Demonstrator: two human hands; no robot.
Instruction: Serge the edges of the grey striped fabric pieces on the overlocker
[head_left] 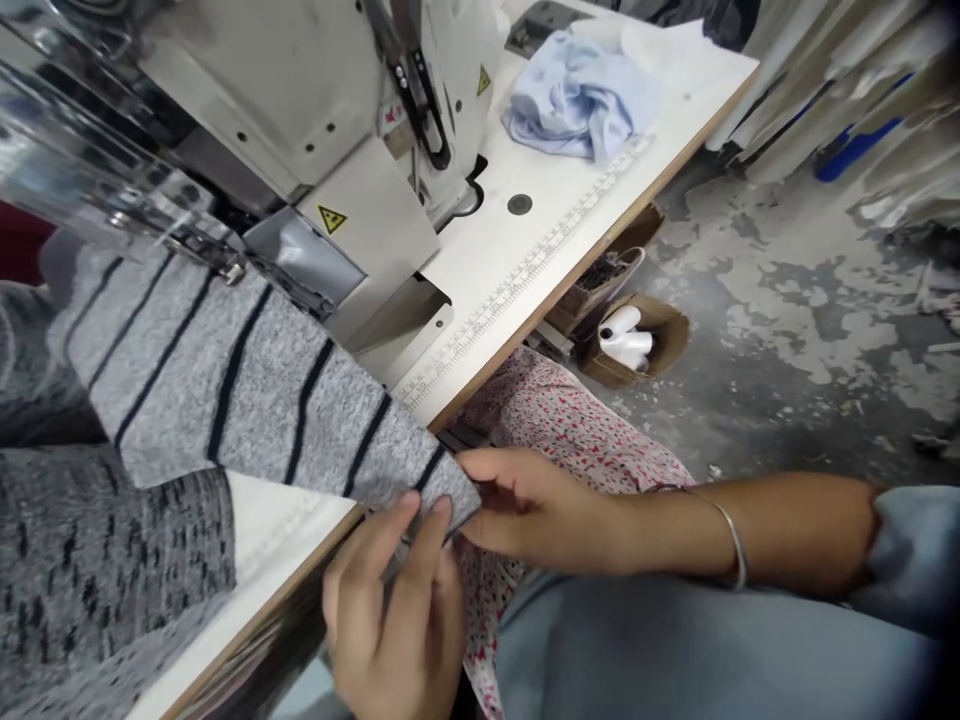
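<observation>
A grey knit fabric piece with dark stripes [262, 390] stretches from beneath the presser foot [234, 272] of the sewing machine [300, 110] to the table's front edge. Its narrow near end hangs a little past that edge, between my hands. My right hand [540, 505] grips the tip, thumb and fingers closed around its corner. Beside it, my left hand [397, 600] pinches the lower edge of the same piece with its fingertips. The thumb of my left hand is mostly hidden.
Dark-flecked grey fabric [112, 560] lies at the left of the white table [517, 270], which has a printed ruler. Light blue cloth [570, 95] sits crumpled at the back. Below are a cardboard box [671, 340] with white thread cones [626, 335] and red-speckled fabric [570, 415].
</observation>
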